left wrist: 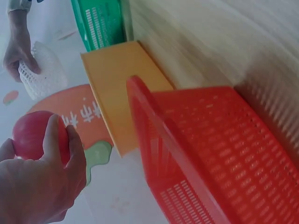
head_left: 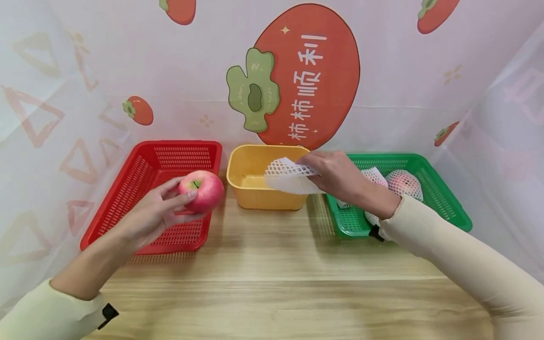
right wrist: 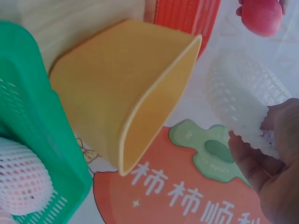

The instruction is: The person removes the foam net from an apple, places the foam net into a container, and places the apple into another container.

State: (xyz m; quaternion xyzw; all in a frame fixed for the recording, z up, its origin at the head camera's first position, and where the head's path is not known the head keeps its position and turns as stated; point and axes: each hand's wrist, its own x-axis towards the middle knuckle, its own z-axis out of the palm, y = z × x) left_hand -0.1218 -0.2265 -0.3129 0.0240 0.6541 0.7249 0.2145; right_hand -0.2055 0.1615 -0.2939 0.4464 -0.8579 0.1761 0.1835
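Note:
A bare red apple (head_left: pixel 201 191) is gripped in my left hand (head_left: pixel 163 208), held over the right side of the red basket (head_left: pixel 146 200). In the left wrist view, fingers wrap around the apple (left wrist: pixel 35 133). My right hand (head_left: pixel 335 172) pinches a white foam fruit net (head_left: pixel 289 177) by one end, above the yellow bin (head_left: pixel 267 199). From the right wrist view, the foam net (right wrist: pixel 238 95) hangs from the thumb and fingers and has no fruit inside. Part of the bin's opening is hidden behind the net in the head view.
At the right a green basket (head_left: pixel 446 208) holds several fruits in white foam nets (head_left: pixel 403 183), partly covered by my right forearm. All three containers stand on a wooden table (head_left: pixel 272 264) against a printed cloth backdrop (head_left: pixel 204 61).

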